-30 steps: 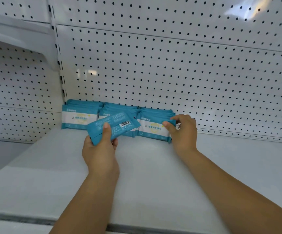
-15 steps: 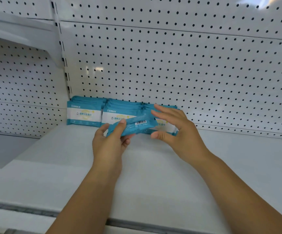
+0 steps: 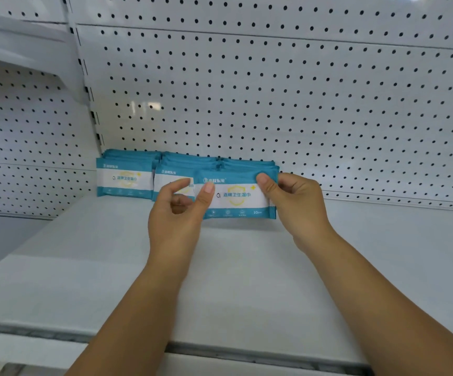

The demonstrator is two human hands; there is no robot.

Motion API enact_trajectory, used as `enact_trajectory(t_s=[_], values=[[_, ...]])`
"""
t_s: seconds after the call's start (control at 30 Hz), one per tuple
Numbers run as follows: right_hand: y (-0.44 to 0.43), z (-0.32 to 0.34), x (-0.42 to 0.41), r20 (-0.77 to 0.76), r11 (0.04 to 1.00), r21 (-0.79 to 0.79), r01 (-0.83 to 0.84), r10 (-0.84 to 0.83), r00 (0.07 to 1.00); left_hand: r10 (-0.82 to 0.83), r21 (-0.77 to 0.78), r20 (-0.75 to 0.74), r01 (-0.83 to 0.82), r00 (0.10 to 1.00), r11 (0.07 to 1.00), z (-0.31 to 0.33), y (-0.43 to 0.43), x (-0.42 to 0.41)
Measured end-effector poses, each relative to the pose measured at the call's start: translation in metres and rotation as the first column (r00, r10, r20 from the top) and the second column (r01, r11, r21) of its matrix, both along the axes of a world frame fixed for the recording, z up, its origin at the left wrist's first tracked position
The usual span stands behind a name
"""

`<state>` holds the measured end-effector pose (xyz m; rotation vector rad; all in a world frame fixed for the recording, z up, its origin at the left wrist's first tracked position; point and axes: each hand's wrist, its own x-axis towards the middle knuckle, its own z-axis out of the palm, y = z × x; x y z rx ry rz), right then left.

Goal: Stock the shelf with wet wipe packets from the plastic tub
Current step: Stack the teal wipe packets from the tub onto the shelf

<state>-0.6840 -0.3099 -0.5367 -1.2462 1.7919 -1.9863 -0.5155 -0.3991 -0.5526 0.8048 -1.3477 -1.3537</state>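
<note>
Both hands on one wet wipe packet (image 3: pixel 237 198), held upright, printed face to camera, long edge horizontal. Right hand (image 3: pixel 296 204) pinches the packet's top right corner: thumb on the front face, remaining fingers curled round behind it. Left hand (image 3: pixel 176 213) holds the left end: thumb tip pressed on the front near the top left, index finger stretched out to the left and off the packet, other fingers curled in toward the palm. Can't tell whether the packet's bottom edge is touching the shelf (image 3: pixel 233 280) or sits just above it. Directly behind the held packet, between the two hands, a row of identical teal packets (image 3: pixel 247 162) stands on edge against the pegboard back panel (image 3: pixel 274 104). Behind the left hand's index finger is a second row (image 3: pixel 173 169), touching the first. Further left of the left hand is a third row (image 3: pixel 125 177), touching the second, its front label fully visible. All three rows are at the far back of the shelf. The slotted upright (image 3: pixel 84 90) rises just left of the third row; beyond it, the neighbouring bay's pegboard (image 3: pixel 16 131). Under the forearms, nearest the camera, is the shelf's front edge strip (image 3: pixel 247 356).
</note>
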Motion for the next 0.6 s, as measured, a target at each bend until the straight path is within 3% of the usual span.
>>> enact_trajectory(t_s=[0.17, 0.3, 0.43, 0.6], values=[[-0.005, -0.005, 0.005, 0.112, 0.995, 0.075, -0.061, 0.053, 0.992, -0.138, -0.005, 0.006, 0.138, 0.99, 0.99, -0.004, 0.0, -0.001], [-0.005, -0.007, 0.008, 0.128, 0.988, 0.129, -0.091, 0.074, 0.989, -0.046, 0.026, 0.006, 0.046, 0.999, 0.999, -0.009, -0.006, -0.001], [-0.007, -0.014, 0.006, -0.232, 0.972, 0.208, 0.113, -0.063, 0.971, 0.082, 0.052, -0.011, -0.081, 0.997, 0.995, -0.007, -0.023, 0.004], [-0.01, -0.025, -0.008, -0.439, 0.904, 0.315, 0.289, -0.13, 0.889, 0.189, -0.028, 0.109, -0.187, 0.976, 0.982, 0.001, -0.061, 0.016]])
